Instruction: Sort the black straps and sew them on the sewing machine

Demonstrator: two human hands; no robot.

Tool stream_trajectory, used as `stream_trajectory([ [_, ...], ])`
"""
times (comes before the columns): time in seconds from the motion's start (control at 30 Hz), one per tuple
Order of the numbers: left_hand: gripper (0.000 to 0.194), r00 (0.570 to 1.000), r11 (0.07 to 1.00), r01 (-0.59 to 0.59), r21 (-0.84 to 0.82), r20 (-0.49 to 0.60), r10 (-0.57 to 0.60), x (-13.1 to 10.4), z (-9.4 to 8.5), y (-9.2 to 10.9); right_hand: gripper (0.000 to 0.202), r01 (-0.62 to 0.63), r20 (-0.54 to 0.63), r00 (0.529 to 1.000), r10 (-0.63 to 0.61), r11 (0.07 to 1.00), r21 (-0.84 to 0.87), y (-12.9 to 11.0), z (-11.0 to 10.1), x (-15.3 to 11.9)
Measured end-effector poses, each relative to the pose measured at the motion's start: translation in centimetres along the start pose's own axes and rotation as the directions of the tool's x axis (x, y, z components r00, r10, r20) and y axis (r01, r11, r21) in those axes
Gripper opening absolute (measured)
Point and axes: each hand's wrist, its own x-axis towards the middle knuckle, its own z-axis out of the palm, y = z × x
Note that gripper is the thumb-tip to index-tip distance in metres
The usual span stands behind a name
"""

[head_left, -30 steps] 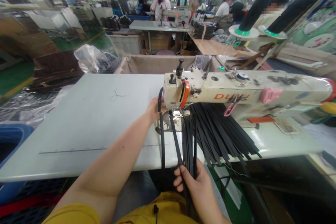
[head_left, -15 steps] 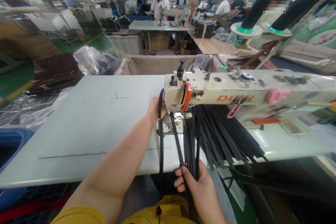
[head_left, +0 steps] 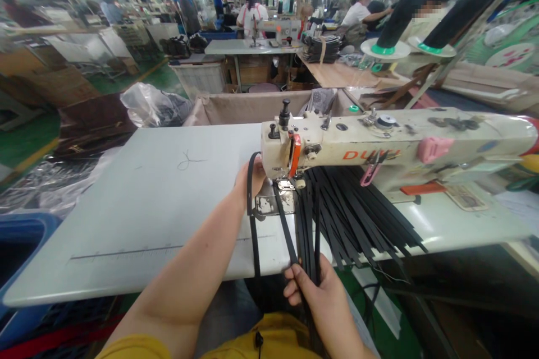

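Note:
Behind the head of a sewing machine (head_left: pixel 328 143) is my left hand (head_left: pixel 249 179), its fingers mostly hidden by the machine. A narrow black strap (head_left: pixel 254 241) bows up over that hand and hangs down past the table's front edge. In front of the needle area, my right hand (head_left: pixel 314 286) is closed on several black straps (head_left: pixel 285 224), pinching one between thumb and fingers. These run up to the presser foot and metal needle plate (head_left: pixel 275 203). More black straps (head_left: pixel 357 216) lie fanned out under the machine arm.
The pale table (head_left: pixel 168 190) has a ruler line along its front and a loose thread (head_left: pixel 189 160). Pink-handled snips (head_left: pixel 370 171) sit on the machine arm. Black thread cones (head_left: pixel 402 17) stand at right. A blue bin (head_left: pixel 25 269) is at left. Other people work farther back.
The strap over my left hand has bowed out farther to the left. My right hand keeps its grip on the straps. The whole view has shifted slightly.

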Motion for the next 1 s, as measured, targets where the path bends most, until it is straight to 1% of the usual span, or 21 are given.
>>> stream_trajectory([
  [0.07, 0.022, 0.998, 0.999, 0.037, 0.029, -0.046, -0.035, -1.3, -0.1, 0.6, 0.059, -0.003, 0.001, 1.0, 0.003, 1.0, -0.004, -0.1, 0.0, 0.0],
  [0.13, 0.02, 0.998, 0.997, 0.025, 0.068, -0.059, -0.021, -3.0, -0.1, 1.1, 0.06, -0.011, 0.005, 1.0, 0.011, 1.0, -0.009, -0.2, -0.1, -0.1],
  [0.23, 0.019, 0.996, 0.991, -0.085, 0.099, -0.028, 0.089, -6.2, -0.1, 2.0, 0.06, -0.028, 0.011, 1.0, 0.028, 0.999, -0.016, -0.4, -0.3, -0.3],
  [0.3, 0.026, 0.99, 0.985, -0.137, 0.107, -0.009, 0.138, -8.3, -0.1, 2.5, 0.059, -0.047, 0.023, 0.999, 0.048, 0.999, -0.024, -0.4, -0.5, -0.5],
  [0.37, 0.033, 0.988, 0.98, -0.153, 0.131, 0.019, 0.152, -10.0, -0.2, 3.0, 0.057, -0.07, 0.041, 0.997, 0.071, 0.997, -0.025, -0.3, -0.9, -0.7],
  [0.43, 0.038, 0.986, 0.974, -0.163, 0.159, 0.059, 0.155, -11.2, -0.3, 3.3, 0.055, -0.109, 0.064, 0.992, 0.109, 0.994, -0.005, -0.2, -1.3, -1.0],
  [0.53, 0.04, 0.981, 0.966, -0.18, 0.188, 0.104, 0.162, -11.9, -0.5, 3.5, 0.054, -0.181, 0.102, 0.979, 0.176, 0.982, 0.043, -0.2, -1.8, -1.4],
  [0.73, 0.04, 0.98, 0.964, -0.179, 0.197, 0.117, 0.158, -11.7, -0.6, 3.6, 0.055, -0.249, 0.114, 0.964, 0.24, 0.965, 0.076, -0.1, -2.3, -1.9],
  [0.87, 0.041, 0.981, 0.963, -0.167, 0.212, 0.136, 0.14, -11.6, -0.6, 3.7, 0.058, -0.276, 0.104, 0.958, 0.268, 0.958, 0.081, 0.1, -2.6, -2.1],
  [1.0, 0.041, 0.979, 0.96, -0.167, 0.223, 0.155, 0.134, -11.6, -0.7, 3.9, 0.06, -0.251, 0.101, 0.964, 0.244, 0.966, 0.056, 0.2, -2.7, -2.1],
])
